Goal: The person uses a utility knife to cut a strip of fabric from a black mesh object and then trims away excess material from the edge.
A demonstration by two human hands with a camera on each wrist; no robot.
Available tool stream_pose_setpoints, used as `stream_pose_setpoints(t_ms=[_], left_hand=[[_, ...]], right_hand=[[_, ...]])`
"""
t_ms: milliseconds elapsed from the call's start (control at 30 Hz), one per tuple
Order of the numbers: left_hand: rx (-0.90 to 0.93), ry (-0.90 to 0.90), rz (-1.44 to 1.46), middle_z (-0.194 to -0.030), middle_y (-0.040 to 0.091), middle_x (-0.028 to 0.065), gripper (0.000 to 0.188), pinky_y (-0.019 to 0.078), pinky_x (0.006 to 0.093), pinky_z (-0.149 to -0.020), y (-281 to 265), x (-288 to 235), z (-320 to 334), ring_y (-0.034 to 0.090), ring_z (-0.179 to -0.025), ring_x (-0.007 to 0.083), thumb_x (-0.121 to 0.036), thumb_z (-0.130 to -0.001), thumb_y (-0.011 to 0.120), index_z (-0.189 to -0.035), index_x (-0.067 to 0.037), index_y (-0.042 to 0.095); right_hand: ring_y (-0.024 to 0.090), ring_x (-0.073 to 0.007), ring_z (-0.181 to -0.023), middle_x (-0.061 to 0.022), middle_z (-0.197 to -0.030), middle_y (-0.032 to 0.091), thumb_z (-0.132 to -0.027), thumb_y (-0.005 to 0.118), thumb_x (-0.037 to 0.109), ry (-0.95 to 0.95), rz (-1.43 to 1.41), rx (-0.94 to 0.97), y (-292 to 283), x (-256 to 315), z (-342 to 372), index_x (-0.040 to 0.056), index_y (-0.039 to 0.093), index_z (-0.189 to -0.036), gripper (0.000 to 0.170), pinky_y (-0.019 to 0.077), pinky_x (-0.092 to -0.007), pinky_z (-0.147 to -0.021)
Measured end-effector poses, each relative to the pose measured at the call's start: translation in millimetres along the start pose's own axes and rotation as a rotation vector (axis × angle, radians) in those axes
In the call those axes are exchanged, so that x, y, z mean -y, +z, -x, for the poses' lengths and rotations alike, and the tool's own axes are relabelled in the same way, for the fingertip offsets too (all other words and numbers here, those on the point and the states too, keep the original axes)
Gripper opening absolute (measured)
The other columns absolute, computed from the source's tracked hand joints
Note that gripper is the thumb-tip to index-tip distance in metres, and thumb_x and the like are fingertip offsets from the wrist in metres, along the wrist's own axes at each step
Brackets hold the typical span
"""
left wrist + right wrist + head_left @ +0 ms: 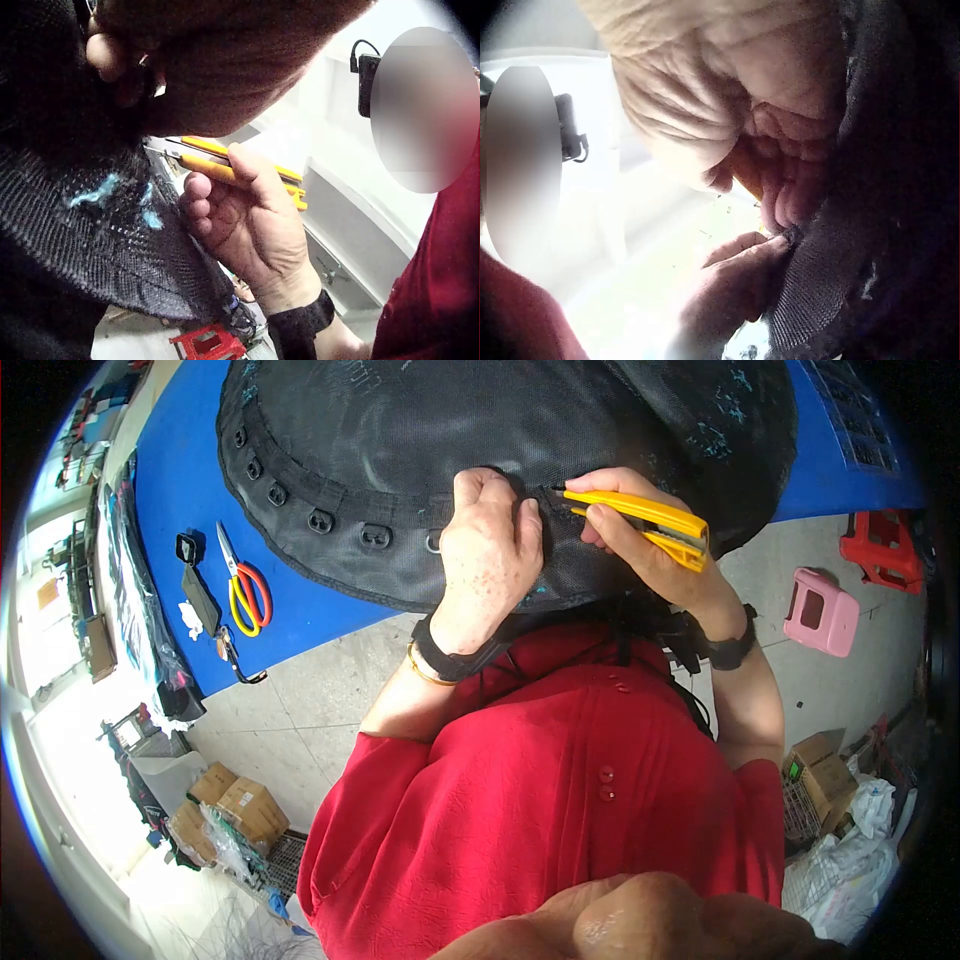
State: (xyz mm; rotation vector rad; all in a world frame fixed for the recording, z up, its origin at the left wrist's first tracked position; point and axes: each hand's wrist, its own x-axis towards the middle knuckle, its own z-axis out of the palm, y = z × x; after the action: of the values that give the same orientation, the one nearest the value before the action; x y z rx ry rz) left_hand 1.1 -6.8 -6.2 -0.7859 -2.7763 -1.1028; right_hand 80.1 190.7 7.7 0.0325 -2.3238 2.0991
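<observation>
Across the blue tabletop (310, 622) lies the big dark round of black mesh fabric (400, 430), taking up most of the work area and reaching over the near edge towards the person's red top (480, 790). Down on the pale floor to the right, there's a red plastic stool (882, 547), with a pink plastic stool (838, 632) just nearer. Over to the left on the floor, cardboard boxes (251, 810) sit together.

Now the hands, close together at the mesh! The left hand (490, 550) has its fingers bent and is pinching the fabric beside a strip of black webbing (400, 510). And the right hand (652, 567) has a firm grip on yellow-handled thread snips (650, 512), thumb on one side, their tip right at the mesh, just beside the left hand's thumb.

On the tabletop, left of the mesh, lie scissors (236, 568), one handle red and one yellow, blades pointing away from the person. Along the curving webbing runs a row of black plastic loops (320, 521), five in view, then a ring (433, 541) partly hidden by the left hand. Smallest of all, teal threads (712, 440) fleck the mesh.
</observation>
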Motion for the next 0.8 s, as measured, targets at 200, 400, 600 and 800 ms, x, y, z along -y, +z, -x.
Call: stream_pose_setpoints(t_ms=[200, 400, 600, 800], left_hand=[[0.005, -0.012, 0.005, -0.112, 0.065, 0.0226, 0.019, 0.0582, 0.0454, -0.081, 0, 0, 0, 0.071, -0.094, 0.0429, -0.013, -0.091, 0.072, -0.099, 0.003, 0.065], [-0.004, -0.009, 0.01, -0.112, 0.065, 0.0223, 0.019, 0.0582, 0.0452, -0.081, 0, -1, -1, 0.071, -0.093, 0.0426, -0.013, -0.092, 0.072, -0.099, 0.003, 0.065], [-0.022, -0.007, 0.024, -0.109, 0.066, 0.0214, 0.019, 0.0582, 0.0448, -0.079, 0, -1, -2, 0.071, -0.092, 0.0421, -0.015, -0.093, 0.073, -0.095, 0.002, 0.065], [-0.032, -0.002, 0.024, -0.108, 0.066, 0.0211, 0.017, 0.058, 0.0447, -0.078, 1, 0, -2, 0.07, -0.09, 0.0416, -0.015, -0.093, 0.074, -0.094, 0.0, 0.065]], right_hand=[[0.065, -0.0092, -0.104, -0.006, -0.119, 0.068, -0.106, 0.063, 0.014, 0.011, 0.072, 0.009, -4, 3, 6, 0.0027, 0.063, -0.128, 0.024, 0.056, -0.0262, -0.091], [0.067, -0.0096, -0.101, -0.0057, -0.118, 0.068, -0.106, 0.061, 0.014, 0.067, 0.019, 0.042, -9, 7, 13, 0.0024, 0.063, -0.128, 0.025, 0.0563, -0.0261, -0.09], [0.067, -0.0095, -0.098, -0.0049, -0.119, 0.068, -0.106, 0.062, 0.016, 0.099, 0.017, 0.02, -9, 8, 17, 0.0029, 0.064, -0.128, 0.026, 0.0571, -0.0256, -0.086], [0.066, -0.0089, -0.1, -0.0039, -0.119, 0.067, -0.108, 0.06, 0.015, 0.13, -0.031, 0.026, -8, 14, 14, 0.0034, 0.063, -0.129, 0.024, 0.0576, -0.0253, -0.088]])
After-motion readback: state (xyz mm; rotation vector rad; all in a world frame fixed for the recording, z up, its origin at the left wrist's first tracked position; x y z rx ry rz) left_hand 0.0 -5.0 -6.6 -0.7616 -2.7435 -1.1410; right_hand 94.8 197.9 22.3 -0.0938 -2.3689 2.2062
